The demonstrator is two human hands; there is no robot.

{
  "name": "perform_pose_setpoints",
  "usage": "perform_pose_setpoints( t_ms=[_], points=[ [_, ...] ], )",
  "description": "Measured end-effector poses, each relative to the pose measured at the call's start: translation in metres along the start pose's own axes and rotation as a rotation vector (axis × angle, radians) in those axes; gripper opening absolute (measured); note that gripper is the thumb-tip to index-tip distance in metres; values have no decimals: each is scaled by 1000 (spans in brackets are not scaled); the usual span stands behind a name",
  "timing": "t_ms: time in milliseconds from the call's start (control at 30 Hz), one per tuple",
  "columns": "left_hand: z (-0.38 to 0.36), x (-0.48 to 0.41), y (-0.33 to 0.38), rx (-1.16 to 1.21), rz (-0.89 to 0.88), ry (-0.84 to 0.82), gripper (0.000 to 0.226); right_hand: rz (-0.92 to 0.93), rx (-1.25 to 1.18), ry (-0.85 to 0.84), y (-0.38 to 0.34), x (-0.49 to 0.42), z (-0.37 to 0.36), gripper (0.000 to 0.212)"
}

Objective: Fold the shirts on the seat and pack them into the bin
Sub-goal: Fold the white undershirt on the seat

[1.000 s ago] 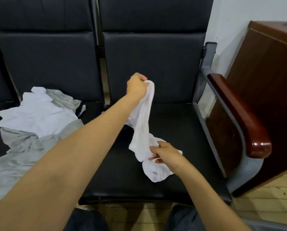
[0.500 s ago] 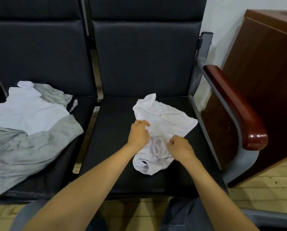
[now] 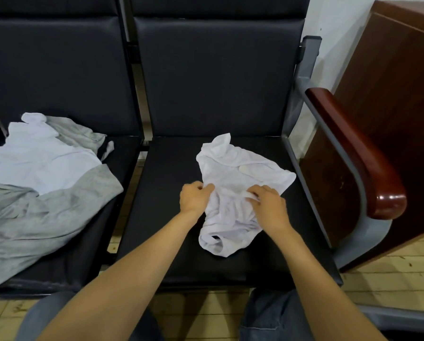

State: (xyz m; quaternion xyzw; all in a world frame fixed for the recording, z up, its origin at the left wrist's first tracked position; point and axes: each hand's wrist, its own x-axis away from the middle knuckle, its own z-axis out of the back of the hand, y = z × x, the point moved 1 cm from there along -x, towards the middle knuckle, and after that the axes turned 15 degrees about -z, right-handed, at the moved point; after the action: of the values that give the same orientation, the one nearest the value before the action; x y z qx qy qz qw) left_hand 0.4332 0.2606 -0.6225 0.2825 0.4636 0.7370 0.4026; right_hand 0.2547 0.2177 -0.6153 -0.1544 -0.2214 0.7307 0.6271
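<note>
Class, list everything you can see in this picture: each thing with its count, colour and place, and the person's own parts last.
white shirt: one, white, crumpled on the right seat
white garment: one, white, on the left seat, lying on the grey one
grey garment: one, grey, spread over the left seat
seats: two, black, side by side
armrest: one, reddish-brown, right of the right seat
cabinet: one, brown wood, far right
floor: light wood, under the seats
left hand: grips the white shirt's left edge
right hand: grips the white shirt's middle

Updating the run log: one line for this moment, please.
left hand: pinches white shirt | right hand: pinches it | shirt: crumpled on seat | bin: unseen
</note>
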Motion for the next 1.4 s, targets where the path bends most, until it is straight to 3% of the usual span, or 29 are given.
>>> perform_pose_setpoints(
  t_ms=[100, 167, 233, 333, 367, 433, 500, 633, 767, 900, 1067, 1200, 1400],
  points=[
    [30, 5, 13, -4, -226, 141, 22, -2, -237, -95, 5, 0, 18, 10],
    [47, 10, 24, -96, -356, 152, 17, 10, -194, -176, 6, 2, 23, 6],
    [56, 16, 28, -322, -363, -72, 23, 2, -51, -259, 12, 1, 24, 5],
    [55, 30, 22, -607, -230, -592, 51, -111, 97, -564, 28, 1, 34, 15],
    [57, 33, 20, -631, -217, -641, 55, -150, 93, -665, 33, 1, 38, 24],
    [64, 34, 14, -669, -233, -535, 43, -172, 30, -727, 31, 1, 43, 34],
    [70, 28, 7, -724, -301, -354, 23, -137, -23, -571, 19, -6, 34, 31],
    [64, 12, -15, -921, -509, -308, 35, -18, 98, -193, -16, -26, -1, 19],
    [53, -8, -35, -893, -676, -258, 42, 42, 310, -142, -33, -46, -27, 29],
    [52, -40, -44, -751, -567, -116, 35, 51, 369, -141, -39, -58, -44, 36],
    [48, -81, -47, -744, -358, -35, 41, 158, 343, 2, -36, -64, -54, 26],
    [45, -89, -49, -706, -381, 10, 19, 167, 121, 67, -37, -66, -48, 17],
    [46, -91, -51, -720, -253, -109, 47, -39, -333, -69, -32, -59, -29, 7]
  ],
)
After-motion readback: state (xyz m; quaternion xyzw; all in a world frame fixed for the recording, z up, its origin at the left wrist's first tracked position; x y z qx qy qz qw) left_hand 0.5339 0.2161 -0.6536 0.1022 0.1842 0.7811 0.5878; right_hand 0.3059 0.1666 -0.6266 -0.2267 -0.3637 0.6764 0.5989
